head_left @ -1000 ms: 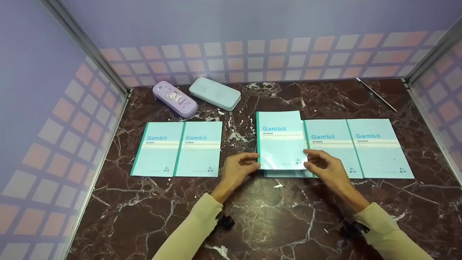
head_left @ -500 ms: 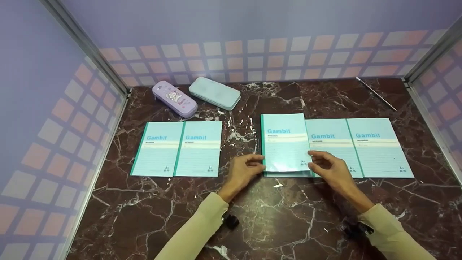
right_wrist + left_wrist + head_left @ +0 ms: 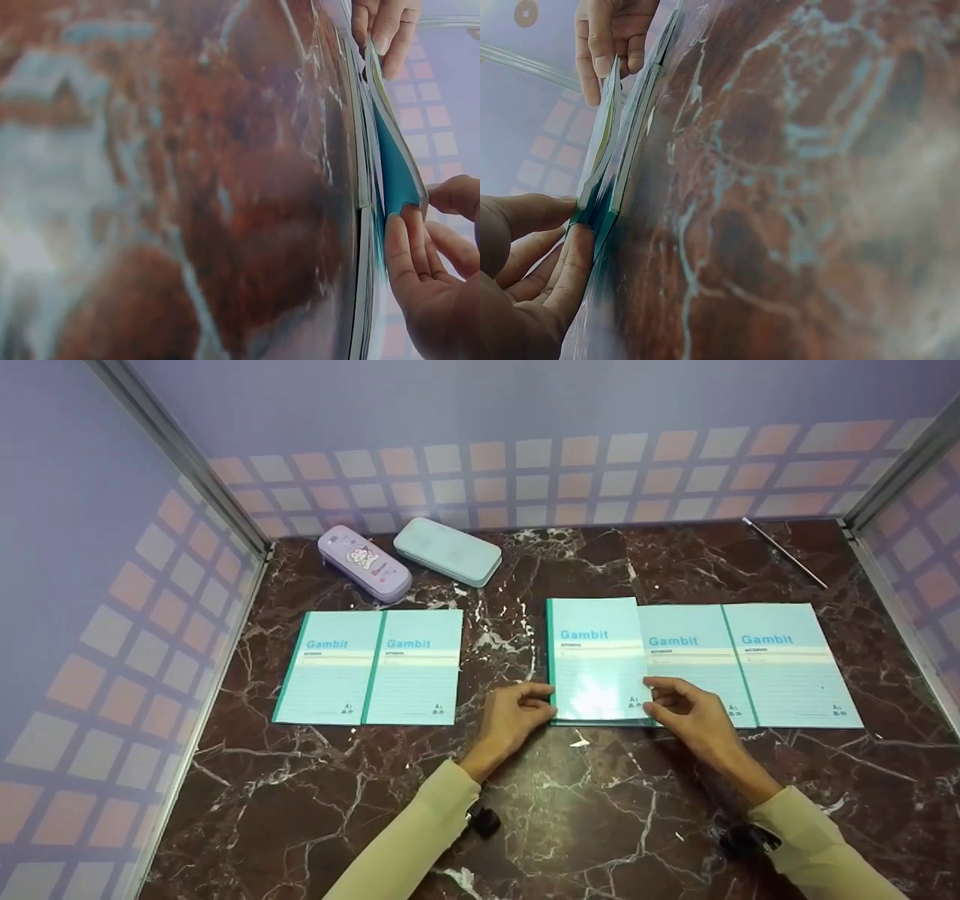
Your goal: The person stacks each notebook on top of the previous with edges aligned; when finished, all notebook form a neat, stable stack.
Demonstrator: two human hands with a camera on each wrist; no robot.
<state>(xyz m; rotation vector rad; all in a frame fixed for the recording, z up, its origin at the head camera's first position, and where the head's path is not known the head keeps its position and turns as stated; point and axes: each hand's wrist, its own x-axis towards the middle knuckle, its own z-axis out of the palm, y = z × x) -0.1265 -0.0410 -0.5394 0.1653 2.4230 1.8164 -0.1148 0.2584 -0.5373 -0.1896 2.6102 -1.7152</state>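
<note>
My left hand [image 3: 510, 721] and right hand [image 3: 694, 718] pinch a pale blue-green Gambit notebook [image 3: 596, 675] by its lower side edges, the left on the green spine. It lies over another notebook [image 3: 634, 142], which shows below it as a thin strip in the head view. Both wrist views show a narrow wedge of space between the two covers, and the right wrist view shows the held notebook's teal back [image 3: 396, 165]. To the right, a middle notebook [image 3: 686, 622] is partly overlapped by the held one, and a right-end notebook [image 3: 795, 682] adjoins it.
Two more matching notebooks, one outer [image 3: 326, 682] and one inner [image 3: 416, 682], lie side by side at left. Behind them are a purple pencil case [image 3: 364, 562] and a pale green case [image 3: 448, 551]. A thin pencil-like stick [image 3: 784, 553] lies at back right. Panels [image 3: 495, 405] enclose the marble table [image 3: 570, 825].
Both hands have moved the pinched notebook slightly right and toward me, lowering it over the notebook beneath. Less of that lower notebook shows now. The other notebooks and cases stay put.
</note>
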